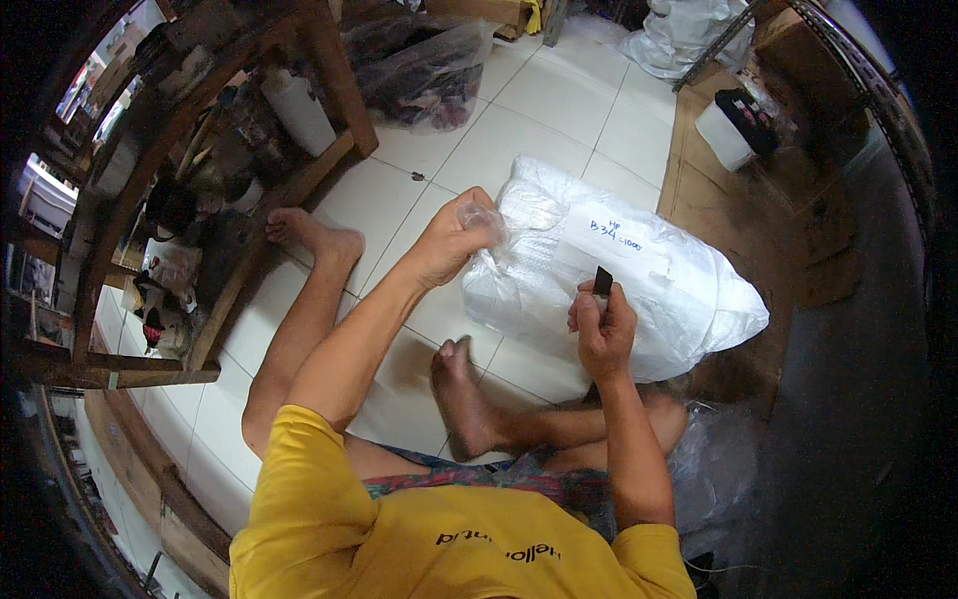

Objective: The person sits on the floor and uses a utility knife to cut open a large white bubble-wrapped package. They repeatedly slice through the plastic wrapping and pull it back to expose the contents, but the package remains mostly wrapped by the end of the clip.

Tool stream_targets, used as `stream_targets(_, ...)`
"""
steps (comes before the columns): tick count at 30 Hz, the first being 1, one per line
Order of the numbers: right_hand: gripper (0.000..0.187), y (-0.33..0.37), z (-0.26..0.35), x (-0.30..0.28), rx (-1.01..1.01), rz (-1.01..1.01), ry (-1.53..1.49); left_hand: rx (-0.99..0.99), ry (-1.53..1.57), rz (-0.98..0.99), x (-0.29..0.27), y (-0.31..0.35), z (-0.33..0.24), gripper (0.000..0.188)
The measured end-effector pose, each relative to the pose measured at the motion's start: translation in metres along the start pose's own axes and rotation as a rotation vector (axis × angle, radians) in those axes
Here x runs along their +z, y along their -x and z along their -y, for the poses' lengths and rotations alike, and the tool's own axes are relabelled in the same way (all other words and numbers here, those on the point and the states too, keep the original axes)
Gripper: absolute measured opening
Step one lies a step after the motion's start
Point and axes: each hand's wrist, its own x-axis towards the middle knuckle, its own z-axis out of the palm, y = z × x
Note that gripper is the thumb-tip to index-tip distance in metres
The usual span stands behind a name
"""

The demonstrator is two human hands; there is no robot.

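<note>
A bulky white woven sack lies on the tiled floor in front of me, with a white label bearing blue handwriting on its upper face. At the sack's left end my left hand is closed round crumpled clear plastic. Whether that plastic is still joined to the sack cannot be made out. Over the sack's near side, my right hand grips a small cutter, its dark flat blade pointing up and away from me. Most of the cutter's handle is hidden by the fingers.
My bare feet and legs flank the near floor. To the left stands a wooden shelf crammed with items. Flattened cardboard lies at the right, with a white box on it. Clear plastic bags sit at the back.
</note>
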Motion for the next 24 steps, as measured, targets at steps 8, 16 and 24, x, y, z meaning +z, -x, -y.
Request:
stream_targets(8,0.011,0.001,0.002,0.001,0.001,0.003,0.045,-0.191,-0.295,-0.089,0.014,0.017,-0.021,0.027)
stream_targets(16,0.01,0.001,0.003,0.006,-0.021,-0.006,0.041,-0.271,0.256,-0.313,0.011,0.026,-0.02,0.044)
stream_targets(24,0.012,0.003,-0.002,0.005,-0.078,-0.024,0.121,0.075,-1.047,-0.339,0.045,0.061,-0.003,0.061)
